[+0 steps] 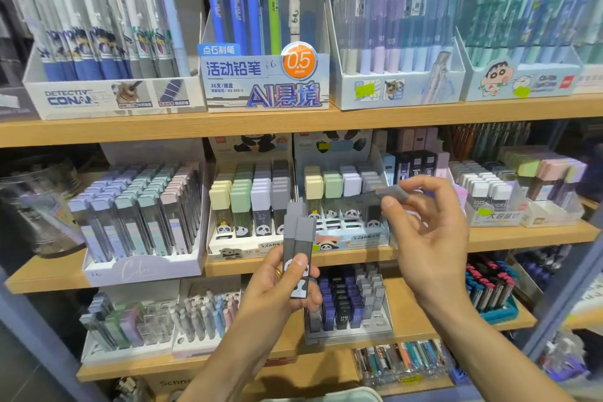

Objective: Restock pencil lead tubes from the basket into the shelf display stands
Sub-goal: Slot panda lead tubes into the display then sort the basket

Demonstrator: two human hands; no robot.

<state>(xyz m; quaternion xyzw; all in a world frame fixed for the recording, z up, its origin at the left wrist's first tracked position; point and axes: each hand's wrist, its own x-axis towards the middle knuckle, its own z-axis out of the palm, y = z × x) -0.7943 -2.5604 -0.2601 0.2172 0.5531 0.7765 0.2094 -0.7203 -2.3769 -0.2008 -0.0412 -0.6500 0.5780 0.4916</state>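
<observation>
Grey-capped pencil lead tubes with dark clear bodies and panda prints stand upright as a pair in the left hand, whose grip is closed round their lower halves, thumb pressed across the panda print and a gold ring showing on one finger. Just right of that pair and a little higher, the right hand pinches a third grey-capped lead tube between thumb and fingertips; this tube lies roughly level and blurred, its cap end at the fingers, in front of the right-hand white panda-printed display stand. That stand holds tubes with yellow, green, lilac and grey caps, and several of its front slots show open. Touching it on the left stands a fuller twin panda display stand with the same cap colours. Both sit on the middle wooden shelf. Left of the twin, a white stand of pastel-capped tubes leans back. On the shelf above, cardboard boxes of mechanical pencils are lined up.
</observation>
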